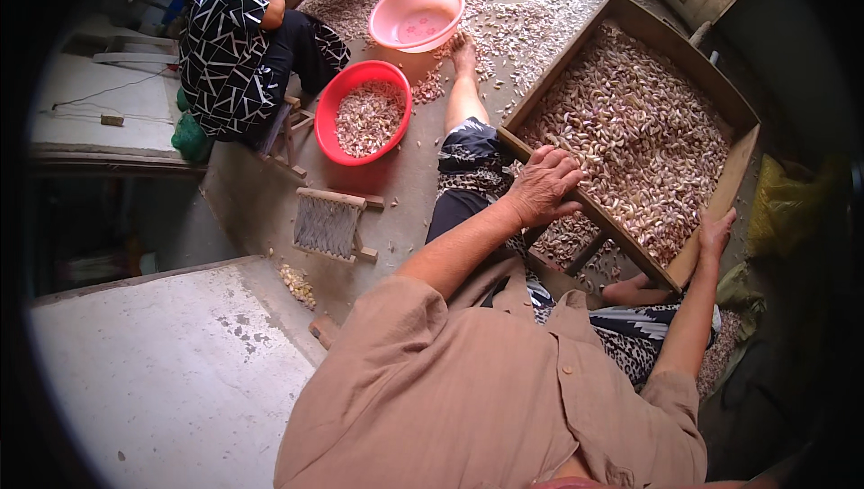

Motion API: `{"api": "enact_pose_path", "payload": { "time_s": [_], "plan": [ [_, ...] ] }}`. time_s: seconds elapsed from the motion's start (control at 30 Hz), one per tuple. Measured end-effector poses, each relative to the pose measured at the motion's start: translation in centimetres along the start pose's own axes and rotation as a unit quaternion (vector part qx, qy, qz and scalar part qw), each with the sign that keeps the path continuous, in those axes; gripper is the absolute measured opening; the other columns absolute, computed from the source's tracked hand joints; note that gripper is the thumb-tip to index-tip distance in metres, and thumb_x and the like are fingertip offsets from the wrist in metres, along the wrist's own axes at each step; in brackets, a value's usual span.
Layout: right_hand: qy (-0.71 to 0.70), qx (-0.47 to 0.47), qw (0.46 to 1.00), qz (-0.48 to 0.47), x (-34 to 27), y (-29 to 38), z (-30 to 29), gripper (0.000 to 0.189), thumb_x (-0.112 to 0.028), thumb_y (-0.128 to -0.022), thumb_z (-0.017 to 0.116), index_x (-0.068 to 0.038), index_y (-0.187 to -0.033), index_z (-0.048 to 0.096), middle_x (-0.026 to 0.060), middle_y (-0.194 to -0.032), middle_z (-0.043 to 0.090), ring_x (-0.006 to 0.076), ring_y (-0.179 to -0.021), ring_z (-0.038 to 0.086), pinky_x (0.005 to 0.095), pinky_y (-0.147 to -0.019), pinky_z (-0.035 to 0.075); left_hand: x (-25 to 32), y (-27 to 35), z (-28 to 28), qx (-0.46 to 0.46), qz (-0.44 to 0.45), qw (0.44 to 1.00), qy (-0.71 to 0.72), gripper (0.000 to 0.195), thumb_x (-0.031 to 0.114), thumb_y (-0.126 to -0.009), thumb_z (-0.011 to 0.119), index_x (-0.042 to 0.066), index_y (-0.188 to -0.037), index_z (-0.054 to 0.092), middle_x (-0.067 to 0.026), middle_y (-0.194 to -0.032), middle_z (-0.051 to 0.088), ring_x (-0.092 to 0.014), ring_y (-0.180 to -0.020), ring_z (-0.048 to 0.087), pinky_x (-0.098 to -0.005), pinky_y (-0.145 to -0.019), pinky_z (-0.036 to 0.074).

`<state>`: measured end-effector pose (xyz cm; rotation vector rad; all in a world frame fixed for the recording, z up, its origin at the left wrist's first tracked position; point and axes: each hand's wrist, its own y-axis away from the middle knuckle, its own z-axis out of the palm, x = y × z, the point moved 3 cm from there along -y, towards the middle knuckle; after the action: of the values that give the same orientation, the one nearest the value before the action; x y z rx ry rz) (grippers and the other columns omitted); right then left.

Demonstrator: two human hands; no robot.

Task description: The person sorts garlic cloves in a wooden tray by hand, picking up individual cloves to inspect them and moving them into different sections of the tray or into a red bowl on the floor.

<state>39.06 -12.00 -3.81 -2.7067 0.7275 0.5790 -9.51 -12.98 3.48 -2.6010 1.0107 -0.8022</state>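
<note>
A wooden-framed tray (675,54) slants across the space in front of me, heaped with garlic cloves (648,131). My left hand (548,184) is curled over its near left rim, fingers on top of the edge. At the near right corner, my right hand (717,232) holds the outer side of the frame; part of its grip is hidden. Under the tray, a wooden bar (588,253) shows, with more loose cloves on the floor below. The tray's underside is out of sight.
A red basin (317,114) of cloves and a pink basin (381,16) stand left of my outstretched leg. A low woven stool (329,222) is nearer. Another person (229,64) sits at the left. Cloves cover the far floor; a yellow sack (776,205) lies right.
</note>
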Motion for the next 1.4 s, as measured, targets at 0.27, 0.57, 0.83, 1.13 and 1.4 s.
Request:
{"api": "enact_pose_path", "payload": {
  "time_s": [0.27, 0.57, 0.83, 1.13, 1.4],
  "plan": [
    [0.027, 0.008, 0.999, 0.015, -2.0, 0.6, -0.4, 0.092, -0.043, -0.076, 0.080, -0.001, -0.144, 0.036, 0.0323, -0.121, 0.064, 0.0494, -0.111, 0.063, 0.0507, -0.095, 0.050, -0.3, 0.4, 0.7, 0.005, -0.002, 0.999, -0.044, 0.053, 0.035, -0.075, 0.076, 0.013, -0.120, 0.058, -0.0064, -0.124, 0.057, -0.030, -0.126, 0.047, -0.0468, -0.110, 0.031],
    [0.045, -0.011, 0.998, 0.031, -3.9, 1.7, -0.6, 0.093, -0.044, -0.076, 0.081, 0.000, -0.143, 0.035, 0.0341, -0.119, 0.064, 0.0512, -0.109, 0.063, 0.0514, -0.093, 0.050, -0.1, 0.8, 0.7, -0.014, -0.034, 0.998, -0.051, 0.047, 0.031, -0.079, 0.072, 0.011, -0.118, 0.057, -0.0072, -0.126, 0.054, -0.030, -0.127, 0.046, -0.0474, -0.112, 0.030],
    [0.032, 0.003, 0.999, 0.011, -3.2, 1.6, -0.6, 0.090, -0.041, -0.075, 0.081, 0.000, -0.143, 0.037, 0.0327, -0.117, 0.065, 0.0508, -0.108, 0.063, 0.0514, -0.092, 0.050, 0.1, 0.6, 0.2, -0.030, -0.045, 0.997, -0.047, 0.045, 0.028, -0.078, 0.072, 0.009, -0.116, 0.057, -0.0084, -0.125, 0.055, -0.030, -0.126, 0.046, -0.0473, -0.113, 0.029],
    [0.055, 0.102, 0.990, -0.081, -4.1, 2.8, -2.9, 0.083, -0.031, -0.077, 0.081, 0.002, -0.142, 0.041, 0.0303, -0.128, 0.059, 0.0478, -0.118, 0.057, 0.0497, -0.103, 0.045, 0.0, -0.4, 1.0, -0.002, -0.012, 0.999, -0.046, 0.038, 0.027, -0.077, 0.072, 0.011, -0.109, 0.060, -0.0064, -0.117, 0.059, -0.027, -0.118, 0.051, -0.0449, -0.106, 0.034],
    [-0.024, -0.056, 0.955, -0.289, -18.0, 19.6, -5.7, 0.050, -0.028, -0.080, 0.076, -0.004, -0.121, 0.064, 0.0170, -0.115, 0.064, 0.0362, -0.108, 0.059, 0.0464, -0.101, 0.045, -0.1, -0.6, 0.2, -0.039, -0.027, 0.998, -0.047, 0.036, 0.030, -0.073, 0.077, 0.013, -0.100, 0.061, -0.0058, -0.096, 0.060, -0.027, -0.100, 0.058, -0.0424, -0.090, 0.041]
  ]
}}
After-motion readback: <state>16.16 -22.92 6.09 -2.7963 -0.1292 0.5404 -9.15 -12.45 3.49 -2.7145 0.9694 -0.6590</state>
